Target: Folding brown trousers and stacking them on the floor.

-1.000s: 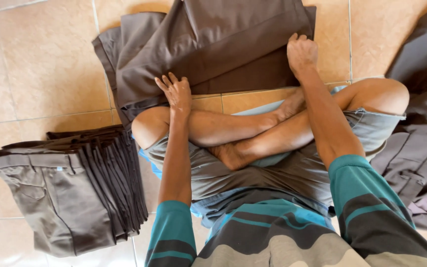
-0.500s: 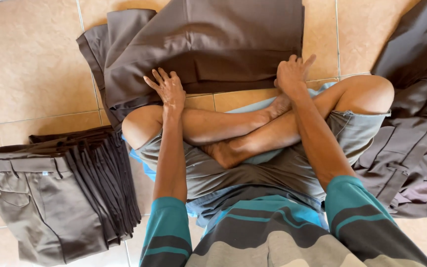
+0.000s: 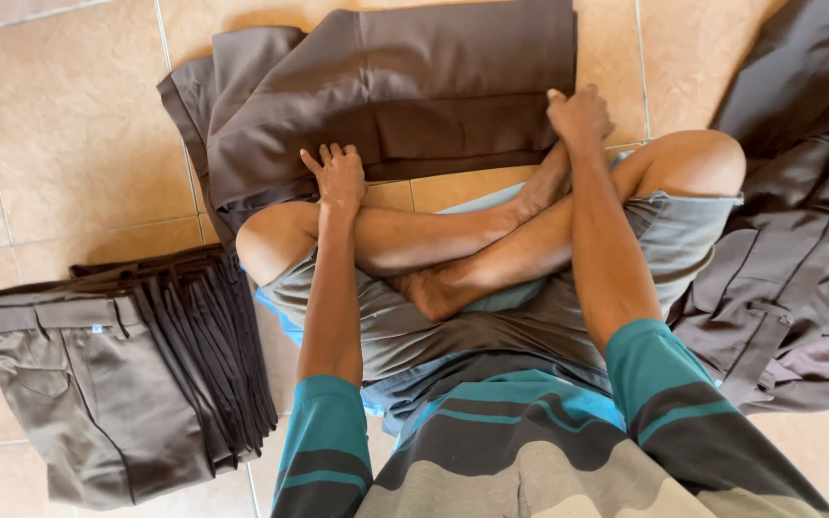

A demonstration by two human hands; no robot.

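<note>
Keep your open left hand [image 3: 338, 177] flat on the dark brown folded cloth trousers [image 3: 395, 96] while your closed right hand [image 3: 580, 115] grips their near edge, pulling evenly.

Count — one brown trouser garment [image 3: 405, 91] spread in front, one stack of folded trousers [image 3: 117, 369], one loose heap of brown garments [image 3: 798, 221] — two hands.

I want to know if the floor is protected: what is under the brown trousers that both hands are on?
Under the brown trousers lies bare tan tile floor. The left hand and right hand rest on top. Anything beneath the cloth itself is hidden.
</note>
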